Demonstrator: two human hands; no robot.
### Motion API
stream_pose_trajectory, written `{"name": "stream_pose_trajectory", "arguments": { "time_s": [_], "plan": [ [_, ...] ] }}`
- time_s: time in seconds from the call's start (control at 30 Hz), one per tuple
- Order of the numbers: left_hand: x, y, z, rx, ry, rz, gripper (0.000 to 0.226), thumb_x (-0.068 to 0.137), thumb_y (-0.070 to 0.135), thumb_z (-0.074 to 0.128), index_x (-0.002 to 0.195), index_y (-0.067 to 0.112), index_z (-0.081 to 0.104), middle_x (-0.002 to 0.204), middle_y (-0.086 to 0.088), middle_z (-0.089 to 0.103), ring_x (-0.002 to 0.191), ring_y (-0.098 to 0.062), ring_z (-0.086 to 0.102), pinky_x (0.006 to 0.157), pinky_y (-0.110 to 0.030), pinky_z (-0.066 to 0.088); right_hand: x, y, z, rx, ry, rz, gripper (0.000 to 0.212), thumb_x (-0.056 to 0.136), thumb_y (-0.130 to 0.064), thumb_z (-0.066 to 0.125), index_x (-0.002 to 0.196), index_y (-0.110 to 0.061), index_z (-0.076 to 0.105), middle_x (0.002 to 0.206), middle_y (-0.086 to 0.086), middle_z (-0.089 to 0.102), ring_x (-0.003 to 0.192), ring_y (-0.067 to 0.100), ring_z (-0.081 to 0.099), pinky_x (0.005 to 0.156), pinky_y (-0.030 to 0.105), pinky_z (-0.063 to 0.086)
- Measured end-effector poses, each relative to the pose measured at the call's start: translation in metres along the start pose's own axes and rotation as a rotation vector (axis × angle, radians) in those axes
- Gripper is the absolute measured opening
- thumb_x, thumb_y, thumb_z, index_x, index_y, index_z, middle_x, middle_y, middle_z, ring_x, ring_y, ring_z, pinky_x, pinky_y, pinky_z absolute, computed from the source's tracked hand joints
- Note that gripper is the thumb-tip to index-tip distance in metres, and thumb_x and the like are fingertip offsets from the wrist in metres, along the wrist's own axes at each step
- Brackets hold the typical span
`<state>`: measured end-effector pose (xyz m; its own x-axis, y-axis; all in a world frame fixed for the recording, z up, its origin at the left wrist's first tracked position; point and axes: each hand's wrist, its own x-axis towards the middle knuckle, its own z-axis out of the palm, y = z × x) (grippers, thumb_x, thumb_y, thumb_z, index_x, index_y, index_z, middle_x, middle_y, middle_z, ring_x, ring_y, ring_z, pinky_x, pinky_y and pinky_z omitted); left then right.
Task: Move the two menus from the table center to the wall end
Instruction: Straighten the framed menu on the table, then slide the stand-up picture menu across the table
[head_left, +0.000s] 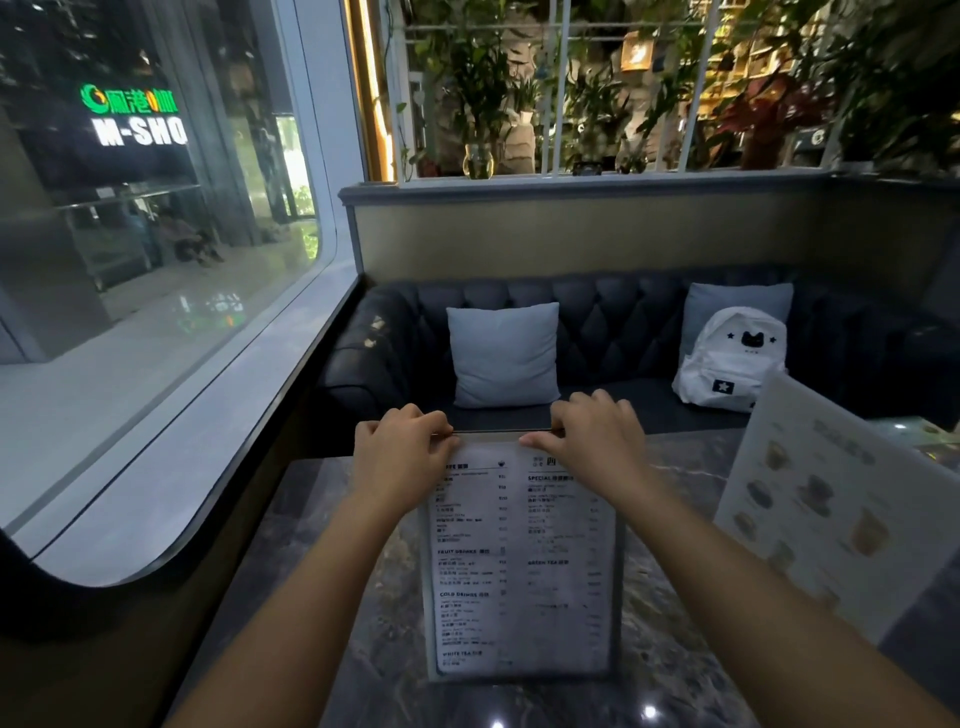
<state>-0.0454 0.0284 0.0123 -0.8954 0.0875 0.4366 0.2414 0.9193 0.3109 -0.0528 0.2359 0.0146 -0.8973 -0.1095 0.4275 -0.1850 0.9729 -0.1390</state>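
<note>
Marble surface: I see a dark veined tabletop (332, 519) running out from me toward a tufted sofa (623, 312) at the far side, with a window wall (156, 312) along the left.
Text menu: I have a printed drinks menu (519, 561) in its dark frame standing near the middle of the tabletop, face toward me and tilted, its lower edge seemingly resting on the stone.
Left hand: my left hand (400, 457) is closed in a pinch on the menu's top left corner, thumb on the front.
Right hand: my right hand (592, 436) pinches the top edge to the right of centre, fingers curled over the back.
Picture menu: a second, pale picture menu (831, 509) with drink photos leans at the right, well apart from both hands; I cannot tell what props it.
Step in hand: I judge this as the pick-up of the first menu, with neither menu yet at the wall end.
Next move: I expect to lift the frame clear, carry it left toward the window side, and set it down upright there.
Care: I would keep both pinches level so the frame does not twist or slide on the polished stone.
</note>
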Motion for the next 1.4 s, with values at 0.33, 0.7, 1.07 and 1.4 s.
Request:
{"name": "stream_pose_trajectory", "arguments": {
  "time_s": [0.33, 0.7, 1.07, 1.4],
  "plan": [
    [0.024, 0.051, -0.001, 0.038, 0.044, 0.19, 0.043, 0.085, 0.053, 0.047, 0.11, 0.022, 0.062, 0.106, -0.003, 0.064, 0.1, -0.023, 0.056, 0.084, -0.038, 0.043, -0.021, 0.047, -0.034, -0.073, 0.098, 0.039, 0.047, 0.084, -0.052, 0.048, 0.112, -0.014, 0.053, 0.108, 0.008, 0.059, 0.1, 0.026, 0.051, 0.08, 0.037, 0.036],
    [0.048, 0.191, 0.046, -0.215, -0.048, 0.433, 0.04, 0.085, 0.047, 0.053, 0.112, 0.019, 0.06, 0.109, -0.008, 0.064, 0.102, -0.026, 0.056, 0.082, -0.039, 0.043, -0.077, 0.156, -0.101, -0.253, 0.144, 0.264, 0.04, 0.088, -0.04, 0.049, 0.118, -0.013, 0.049, 0.115, 0.01, 0.059, 0.106, 0.028, 0.052, 0.085, 0.039, 0.036],
    [0.046, 0.313, 0.096, -0.411, -0.217, 0.682, 0.035, 0.088, 0.025, 0.056, 0.122, 0.02, 0.055, 0.124, -0.008, 0.056, 0.111, -0.027, 0.05, 0.094, -0.04, 0.039, -0.13, 0.223, -0.124, -0.19, 0.067, 0.427, 0.02, 0.089, -0.029, 0.048, 0.095, -0.011, 0.055, 0.094, 0.012, 0.065, 0.088, 0.033, 0.058, 0.066, 0.038, 0.038],
    [0.045, 0.323, 0.111, -0.45, -0.185, 0.663, 0.014, 0.088, 0.021, 0.056, 0.091, 0.014, 0.067, 0.095, -0.002, 0.067, 0.092, -0.022, 0.059, 0.094, -0.038, 0.035, -0.14, 0.247, -0.125, -0.061, 0.03, 0.431, 0.018, 0.09, -0.024, 0.049, 0.082, -0.009, 0.056, 0.086, 0.015, 0.065, 0.08, 0.037, 0.057, 0.057, 0.035, 0.035]
  ]
}}
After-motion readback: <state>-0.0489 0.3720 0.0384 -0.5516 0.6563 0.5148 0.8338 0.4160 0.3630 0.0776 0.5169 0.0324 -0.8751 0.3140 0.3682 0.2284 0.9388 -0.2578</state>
